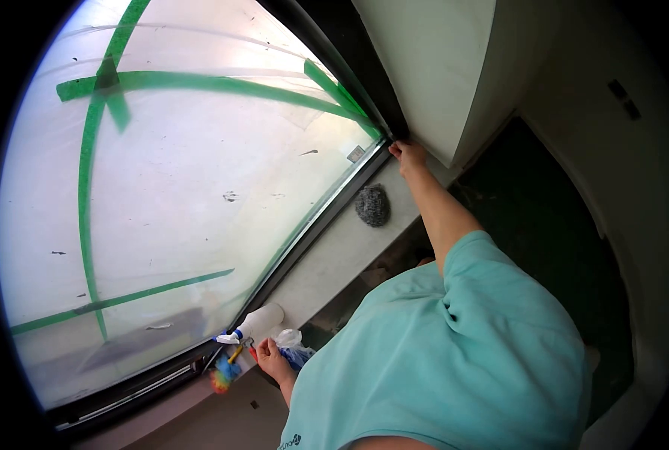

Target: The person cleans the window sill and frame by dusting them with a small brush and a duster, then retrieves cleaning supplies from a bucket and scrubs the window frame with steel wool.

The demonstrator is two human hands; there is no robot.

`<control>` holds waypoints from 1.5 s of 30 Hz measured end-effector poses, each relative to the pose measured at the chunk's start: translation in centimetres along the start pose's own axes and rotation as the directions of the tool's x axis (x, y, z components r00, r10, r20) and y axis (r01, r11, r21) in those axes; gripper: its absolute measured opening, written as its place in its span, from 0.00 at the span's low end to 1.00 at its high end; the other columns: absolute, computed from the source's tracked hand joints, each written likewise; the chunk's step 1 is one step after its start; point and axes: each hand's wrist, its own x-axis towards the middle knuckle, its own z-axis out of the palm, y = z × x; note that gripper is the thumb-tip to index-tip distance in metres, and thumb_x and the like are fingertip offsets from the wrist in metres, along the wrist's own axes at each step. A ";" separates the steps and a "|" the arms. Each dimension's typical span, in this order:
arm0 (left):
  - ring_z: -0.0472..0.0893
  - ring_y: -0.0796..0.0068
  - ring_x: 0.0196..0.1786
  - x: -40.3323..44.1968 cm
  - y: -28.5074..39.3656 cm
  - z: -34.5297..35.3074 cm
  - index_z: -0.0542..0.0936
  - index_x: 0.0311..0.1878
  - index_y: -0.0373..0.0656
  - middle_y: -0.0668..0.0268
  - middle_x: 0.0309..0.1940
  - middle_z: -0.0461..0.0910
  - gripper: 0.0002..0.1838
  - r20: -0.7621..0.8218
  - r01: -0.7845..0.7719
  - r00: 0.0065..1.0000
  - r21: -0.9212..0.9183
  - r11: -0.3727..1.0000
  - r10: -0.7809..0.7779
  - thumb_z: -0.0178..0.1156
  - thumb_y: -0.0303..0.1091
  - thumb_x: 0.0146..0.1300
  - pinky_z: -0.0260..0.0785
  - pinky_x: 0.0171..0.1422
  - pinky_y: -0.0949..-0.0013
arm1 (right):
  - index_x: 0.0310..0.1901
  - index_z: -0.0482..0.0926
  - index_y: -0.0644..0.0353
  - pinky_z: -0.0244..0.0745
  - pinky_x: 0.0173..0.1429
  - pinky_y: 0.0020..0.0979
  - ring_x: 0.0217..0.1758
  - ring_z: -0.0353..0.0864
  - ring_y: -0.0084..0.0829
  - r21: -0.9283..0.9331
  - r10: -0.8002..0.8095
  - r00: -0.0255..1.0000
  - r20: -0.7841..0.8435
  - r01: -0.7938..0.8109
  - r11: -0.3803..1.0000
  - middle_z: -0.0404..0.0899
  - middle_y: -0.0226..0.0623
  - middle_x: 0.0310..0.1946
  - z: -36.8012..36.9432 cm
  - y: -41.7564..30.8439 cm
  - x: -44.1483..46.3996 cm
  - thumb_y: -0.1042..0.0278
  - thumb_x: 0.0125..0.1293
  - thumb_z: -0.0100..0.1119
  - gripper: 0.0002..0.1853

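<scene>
My left hand (276, 364) is low in the view beside the sill, fingers closed around what looks like a small tool with a red handle (253, 353). Its far end is too small to make out clearly. Close by are a white spray bottle (261, 321) with a blue and white trigger head, lying tilted on the sill, and a rainbow-coloured duster (223, 373). My right hand (409, 155) reaches out to the corner of the dark window frame (383, 148). Its fingers are closed against the frame, and anything inside them is hidden.
A grey wire scouring pad (372, 205) rests on the pale sill (327, 262). Green tape (199, 80) crosses the film-covered window pane (169, 187), which has dark smudges. A clear and blue plastic bag (295, 349) sits near my left wrist. White walls (432, 60) rise on the right.
</scene>
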 end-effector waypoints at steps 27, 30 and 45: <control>0.71 0.82 0.31 -2.1 0.1 -0.4 0.75 0.36 0.37 0.69 0.28 0.74 0.05 -0.036 0.030 0.999 -0.018 0.999 -0.031 0.57 0.28 0.62 0.64 0.38 0.79 | 0.31 0.73 0.66 0.80 0.40 0.29 0.31 0.77 0.31 0.073 0.019 1.000 -0.003 -0.019 0.997 0.75 0.39 0.30 -0.2 0.5 0.1 0.80 0.60 0.53 0.01; 0.71 0.82 0.32 -2.4 0.7 -0.1 0.75 0.36 0.36 0.69 0.28 0.74 0.04 -0.045 0.036 0.998 -0.016 0.999 -0.037 0.57 0.28 0.62 0.64 0.38 0.79 | 0.31 0.73 0.68 0.81 0.38 0.28 0.30 0.77 0.31 0.001 0.007 1.000 -0.015 -0.007 1.000 0.75 0.39 0.29 0.3 -0.1 0.0 0.80 0.60 0.53 0.01; 0.71 0.82 0.32 -2.0 0.7 0.4 0.75 0.36 0.37 0.70 0.28 0.74 0.04 -0.036 0.003 0.999 -0.046 0.999 -0.005 0.57 0.27 0.62 0.64 0.38 0.79 | 0.30 0.74 0.69 0.76 0.18 0.26 0.18 0.76 0.29 -0.408 0.048 0.989 -0.139 -0.101 0.907 0.75 0.39 0.20 1.6 -2.7 -0.1 0.81 0.56 0.51 0.02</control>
